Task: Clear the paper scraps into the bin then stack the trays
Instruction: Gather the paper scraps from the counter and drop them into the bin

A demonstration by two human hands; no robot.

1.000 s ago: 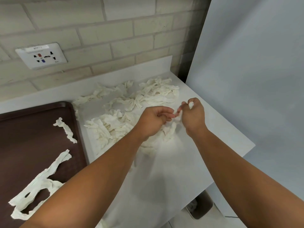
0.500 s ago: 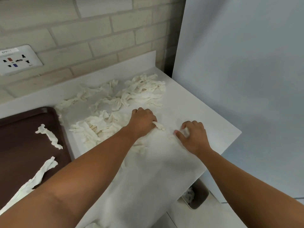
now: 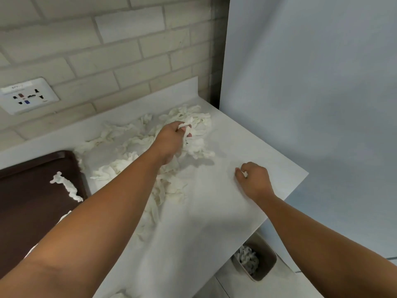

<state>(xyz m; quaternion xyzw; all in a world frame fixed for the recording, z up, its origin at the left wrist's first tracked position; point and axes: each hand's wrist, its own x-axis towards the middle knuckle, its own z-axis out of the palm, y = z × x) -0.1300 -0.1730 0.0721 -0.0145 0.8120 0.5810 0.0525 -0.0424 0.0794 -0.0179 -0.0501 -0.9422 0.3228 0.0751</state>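
The paper scraps (image 3: 133,143) lie heaped toward the worktop's (image 3: 214,211) back edge. The left hand (image 3: 171,140) clutches a bunch there, while the right hand (image 3: 254,179) pinches a bit near the right edge — nearer the bin (image 3: 269,267) on the floor below.

On the counter (image 3: 214,211) at the frame's centre lie heaped paper scraps (image 3: 129,145), the left hand (image 3: 171,140) among them and the right hand (image 3: 254,180) to their right. A tray (image 3: 28,211) sits at the left edge with a strip (image 3: 66,186) on it, a socket (image 3: 28,96) on the wall (image 3: 107,50) above it. A bin (image 3: 265,269) stands below the counter's edge, lower right
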